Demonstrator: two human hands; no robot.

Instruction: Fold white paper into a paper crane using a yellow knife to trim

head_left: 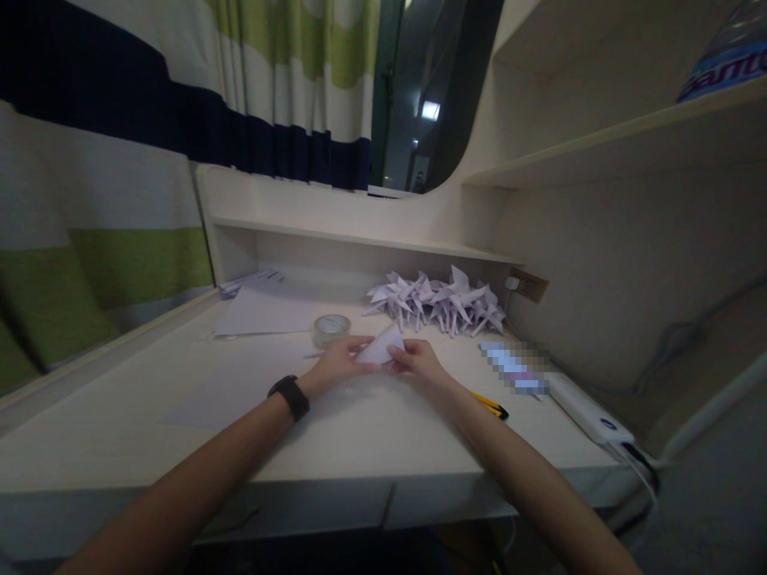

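Note:
A small folded piece of white paper [382, 346] is held up above the desk between my two hands. My left hand [340, 361], with a dark watch on the wrist, grips its left side. My right hand [419, 358] pinches its right edge, thumb on the near face. Just behind my left hand lies a roll of clear tape [331, 329]. A heap of folded white paper pinwheels [443, 299] sits beyond my hands, at the back of the desk.
White sheets [264, 307] lie at the back left, and another sheet [233, 383] nearer. A yellow-and-black tool [490, 405], perhaps a cutter, lies beside my right forearm. A phone [512, 367] and a white power strip [590, 407] with cables are at the right. A shelf [371, 237] runs along the back.

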